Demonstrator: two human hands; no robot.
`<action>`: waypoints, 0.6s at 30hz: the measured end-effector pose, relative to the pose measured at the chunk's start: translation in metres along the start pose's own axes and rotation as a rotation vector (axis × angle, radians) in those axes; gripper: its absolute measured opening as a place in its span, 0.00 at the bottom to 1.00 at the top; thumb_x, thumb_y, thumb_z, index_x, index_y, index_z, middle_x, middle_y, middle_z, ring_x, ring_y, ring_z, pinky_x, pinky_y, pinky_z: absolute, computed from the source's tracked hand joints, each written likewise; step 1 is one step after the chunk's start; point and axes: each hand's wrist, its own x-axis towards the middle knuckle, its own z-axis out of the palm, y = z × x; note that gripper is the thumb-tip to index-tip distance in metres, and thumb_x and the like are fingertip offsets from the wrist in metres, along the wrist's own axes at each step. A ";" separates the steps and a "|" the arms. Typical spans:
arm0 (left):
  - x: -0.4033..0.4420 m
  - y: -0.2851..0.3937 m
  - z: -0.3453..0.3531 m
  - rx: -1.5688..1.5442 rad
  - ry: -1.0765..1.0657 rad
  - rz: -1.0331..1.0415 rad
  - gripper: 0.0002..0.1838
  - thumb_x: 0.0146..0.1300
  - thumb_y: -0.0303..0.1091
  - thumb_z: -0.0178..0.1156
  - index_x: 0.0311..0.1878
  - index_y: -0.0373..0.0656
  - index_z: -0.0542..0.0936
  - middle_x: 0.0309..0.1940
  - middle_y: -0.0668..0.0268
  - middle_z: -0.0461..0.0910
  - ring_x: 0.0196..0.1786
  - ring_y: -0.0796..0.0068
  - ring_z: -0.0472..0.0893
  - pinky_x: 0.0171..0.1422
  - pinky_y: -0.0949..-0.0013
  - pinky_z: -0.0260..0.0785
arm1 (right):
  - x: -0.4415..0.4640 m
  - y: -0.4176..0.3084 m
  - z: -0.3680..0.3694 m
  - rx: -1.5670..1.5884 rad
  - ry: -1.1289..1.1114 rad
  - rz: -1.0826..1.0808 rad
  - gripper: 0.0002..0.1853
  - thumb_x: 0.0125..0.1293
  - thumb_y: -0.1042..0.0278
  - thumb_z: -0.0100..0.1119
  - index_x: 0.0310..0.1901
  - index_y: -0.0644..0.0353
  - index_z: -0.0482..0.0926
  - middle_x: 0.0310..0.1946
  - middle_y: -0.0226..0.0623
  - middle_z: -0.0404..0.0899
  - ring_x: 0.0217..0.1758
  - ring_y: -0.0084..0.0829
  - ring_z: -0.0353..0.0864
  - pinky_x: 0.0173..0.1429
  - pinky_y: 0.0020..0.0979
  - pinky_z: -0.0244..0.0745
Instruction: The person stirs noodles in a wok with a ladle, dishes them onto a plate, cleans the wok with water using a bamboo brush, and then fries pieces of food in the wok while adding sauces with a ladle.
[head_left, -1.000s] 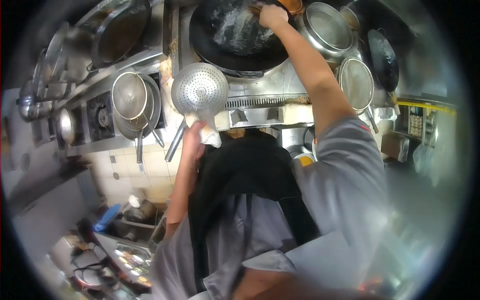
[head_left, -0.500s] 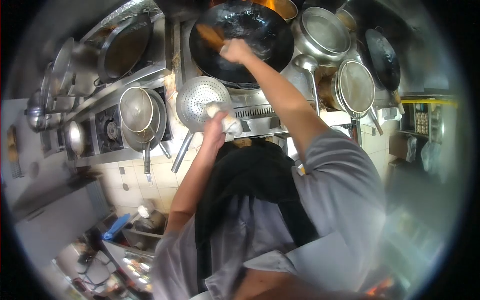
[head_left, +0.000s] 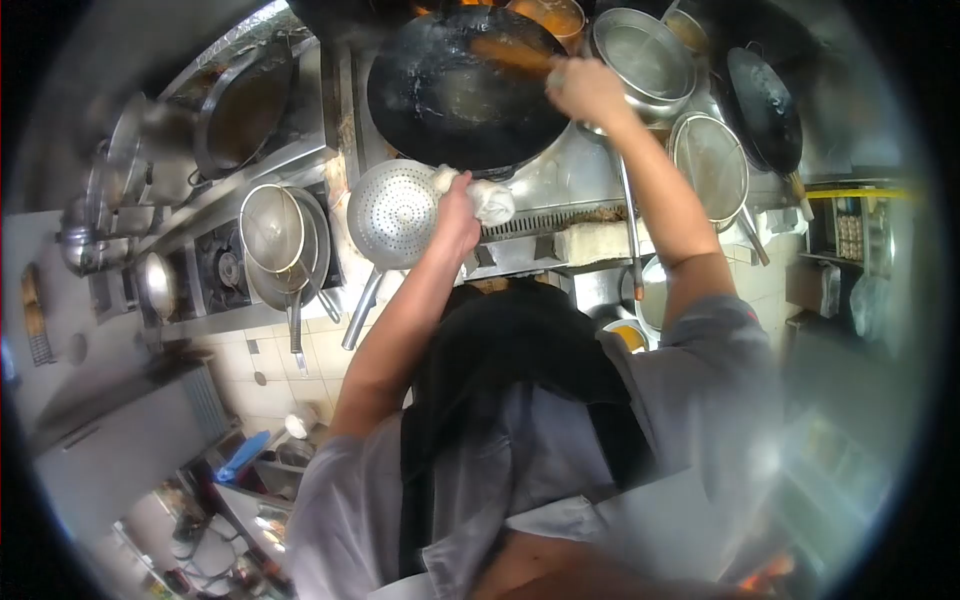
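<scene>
A large black wok (head_left: 460, 95) sits on the stove at the top centre, with a wet sheen inside. My right hand (head_left: 588, 92) is closed on the handle end of a brown brush (head_left: 510, 54), which reaches over the wok's upper right part and is blurred. At the wok's front edge my left hand (head_left: 457, 213) is closed on a white cloth (head_left: 492, 201). The cloth lies close to the wok's near rim; whether it grips a handle there is hidden. Just left of that hand rests a perforated metal skimmer (head_left: 393, 214).
Flames show behind the wok. Right of it stand a metal pot with a strainer (head_left: 640, 58), a ladle (head_left: 628, 215), a wire strainer (head_left: 709, 168) and another wok (head_left: 764, 110). On the left are wire strainers (head_left: 272, 228), a burner (head_left: 227, 267) and a dark pan (head_left: 243, 112).
My right hand has swept the brush left across the wok, then back right. My left hand with the cloth has moved up and right to the wok's rim. The wok now tilts differently.
</scene>
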 end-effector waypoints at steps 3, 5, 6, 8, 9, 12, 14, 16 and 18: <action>0.020 0.001 0.019 -0.060 0.052 -0.060 0.20 0.72 0.43 0.54 0.56 0.36 0.76 0.46 0.55 0.80 0.44 0.60 0.83 0.51 0.55 0.79 | -0.016 -0.045 0.017 -0.010 -0.300 -0.180 0.15 0.59 0.65 0.58 0.44 0.60 0.86 0.47 0.54 0.84 0.52 0.49 0.85 0.56 0.44 0.81; 0.046 -0.018 0.001 0.031 -0.005 -0.039 0.19 0.72 0.42 0.53 0.55 0.36 0.76 0.45 0.56 0.81 0.44 0.59 0.84 0.51 0.54 0.79 | 0.000 -0.066 0.035 -0.040 -0.542 -0.254 0.16 0.58 0.65 0.60 0.45 0.62 0.86 0.47 0.49 0.86 0.50 0.47 0.87 0.54 0.42 0.82; 0.054 -0.025 -0.005 -0.020 0.005 -0.027 0.19 0.73 0.42 0.53 0.55 0.36 0.76 0.44 0.57 0.82 0.44 0.59 0.84 0.51 0.54 0.79 | 0.016 -0.072 0.059 -0.028 -0.326 -0.118 0.13 0.56 0.64 0.59 0.39 0.58 0.88 0.41 0.47 0.87 0.44 0.43 0.89 0.44 0.42 0.83; 0.038 -0.015 0.010 0.023 -0.053 -0.049 0.19 0.74 0.43 0.50 0.56 0.37 0.76 0.46 0.56 0.82 0.45 0.58 0.84 0.53 0.53 0.80 | 0.071 -0.079 0.102 0.079 0.024 0.078 0.12 0.57 0.64 0.58 0.39 0.55 0.88 0.40 0.42 0.88 0.46 0.39 0.88 0.44 0.42 0.82; 0.051 -0.019 -0.003 -0.010 -0.141 -0.052 0.21 0.76 0.43 0.44 0.56 0.38 0.77 0.50 0.55 0.83 0.50 0.56 0.84 0.57 0.52 0.78 | 0.081 -0.093 0.090 0.139 0.044 0.174 0.12 0.58 0.65 0.58 0.39 0.56 0.88 0.40 0.41 0.87 0.47 0.38 0.87 0.46 0.42 0.82; 0.043 -0.008 -0.013 0.114 -0.178 -0.178 0.25 0.72 0.47 0.42 0.58 0.40 0.78 0.54 0.56 0.83 0.55 0.55 0.83 0.62 0.49 0.75 | 0.071 -0.129 0.097 0.331 0.147 0.294 0.10 0.49 0.69 0.66 0.34 0.61 0.87 0.36 0.47 0.87 0.42 0.41 0.88 0.45 0.40 0.84; 0.024 0.005 0.009 0.105 -0.155 -0.291 0.28 0.74 0.52 0.39 0.61 0.42 0.76 0.56 0.57 0.81 0.59 0.53 0.80 0.65 0.46 0.72 | 0.049 -0.126 0.088 0.475 -0.151 0.099 0.19 0.40 0.74 0.70 0.40 0.67 0.85 0.44 0.53 0.84 0.52 0.46 0.85 0.55 0.40 0.81; 0.054 0.006 -0.013 0.019 -0.143 -0.314 0.29 0.75 0.55 0.38 0.61 0.43 0.75 0.56 0.57 0.80 0.59 0.52 0.80 0.64 0.44 0.73 | 0.024 -0.110 0.085 0.364 -0.255 -0.114 0.19 0.43 0.73 0.69 0.42 0.66 0.86 0.43 0.54 0.85 0.52 0.48 0.86 0.53 0.45 0.82; 0.076 0.001 -0.008 0.027 -0.149 -0.339 0.23 0.75 0.50 0.41 0.56 0.43 0.76 0.49 0.59 0.82 0.50 0.53 0.83 0.55 0.42 0.77 | 0.013 -0.078 0.077 0.184 -0.277 -0.024 0.18 0.47 0.70 0.69 0.43 0.62 0.88 0.46 0.49 0.86 0.53 0.48 0.86 0.53 0.44 0.81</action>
